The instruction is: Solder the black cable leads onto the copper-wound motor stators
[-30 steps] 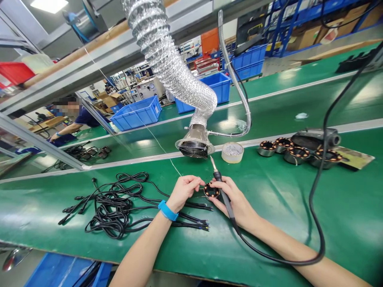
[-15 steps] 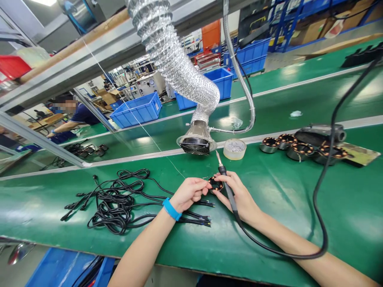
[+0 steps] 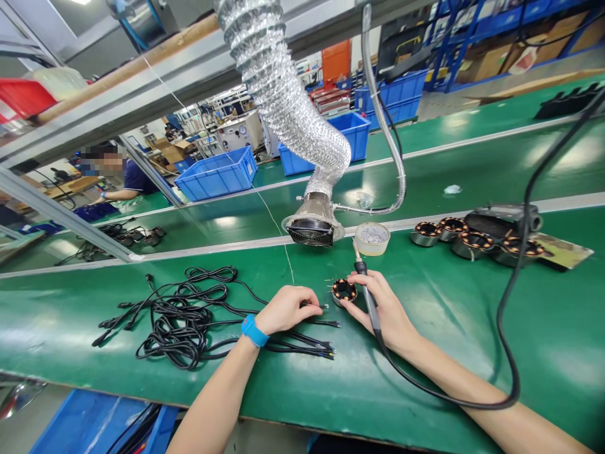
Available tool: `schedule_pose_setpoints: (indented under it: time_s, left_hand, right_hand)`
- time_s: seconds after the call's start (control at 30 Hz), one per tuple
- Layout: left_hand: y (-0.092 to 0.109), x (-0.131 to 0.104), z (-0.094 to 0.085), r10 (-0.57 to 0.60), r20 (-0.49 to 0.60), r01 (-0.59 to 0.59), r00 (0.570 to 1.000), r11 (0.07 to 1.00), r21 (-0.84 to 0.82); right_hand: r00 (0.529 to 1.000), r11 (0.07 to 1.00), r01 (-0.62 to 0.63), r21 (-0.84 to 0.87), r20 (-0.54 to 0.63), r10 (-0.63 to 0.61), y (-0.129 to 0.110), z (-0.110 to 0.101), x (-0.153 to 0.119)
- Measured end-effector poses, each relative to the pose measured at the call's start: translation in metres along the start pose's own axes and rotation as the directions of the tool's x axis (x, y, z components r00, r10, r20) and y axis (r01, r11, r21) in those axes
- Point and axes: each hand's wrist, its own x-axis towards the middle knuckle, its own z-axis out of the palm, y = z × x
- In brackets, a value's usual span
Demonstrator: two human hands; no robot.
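My left hand (image 3: 289, 309), with a blue band at its wrist, is closed in a pinch around the end of a black cable (image 3: 316, 305); a bare wire tip pokes out past the fingers. My right hand (image 3: 390, 315) holds a soldering iron (image 3: 370, 301) across the palm, its tip pointing up and away. The thumb and forefinger of that same hand also touch a small motor stator (image 3: 344, 291) with copper windings, which stands on the green bench. A pile of black cables (image 3: 182, 321) lies left of my left hand, several stripped ends pointing right.
A fume extractor hood (image 3: 312, 227) hangs from a silver duct beyond my hands. Right of it stands a round tub (image 3: 372, 238). Several more stators (image 3: 472, 244) sit at the right. Thin solder wire (image 3: 287, 252) runs down from above. A co-worker (image 3: 135, 176) is at far left.
My left hand has left the stator and moved left and down to a cable end. My right hand has shifted slightly right, keeping the iron. The thin wire now hangs slack.
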Motion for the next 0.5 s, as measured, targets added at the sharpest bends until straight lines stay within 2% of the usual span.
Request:
schedule_pose_setpoints:
  time_s: [0.13,0.23,0.33,0.43,0.5]
  left_hand:
    - [0.005,0.004,0.001,-0.070,-0.154,0.017,0.986,0.947,-0.320]
    - [0.010,0.005,0.008,-0.084,-0.158,-0.005,0.984,0.869,-0.494]
    - [0.011,0.006,0.015,-0.098,-0.159,-0.002,0.982,0.846,-0.534]
    - [0.010,0.005,0.017,-0.103,-0.200,-0.015,0.974,0.858,-0.514]
    - [0.010,0.004,0.016,-0.090,-0.220,-0.026,0.971,0.880,-0.475]
  right_hand:
    - [1.000,1.000,-0.019,-0.003,0.006,0.019,-0.002,0.006,0.001]
    - [0.999,1.000,-0.011,0.024,0.049,0.010,-0.009,0.009,0.004]
    - [0.998,0.999,0.017,0.033,0.057,-0.019,-0.022,0.006,0.006]
    - [1.000,0.997,0.017,0.074,-0.002,-0.017,-0.040,0.002,0.009]
    - [0.999,0.987,-0.012,0.158,-0.042,0.019,-0.050,0.004,0.013]
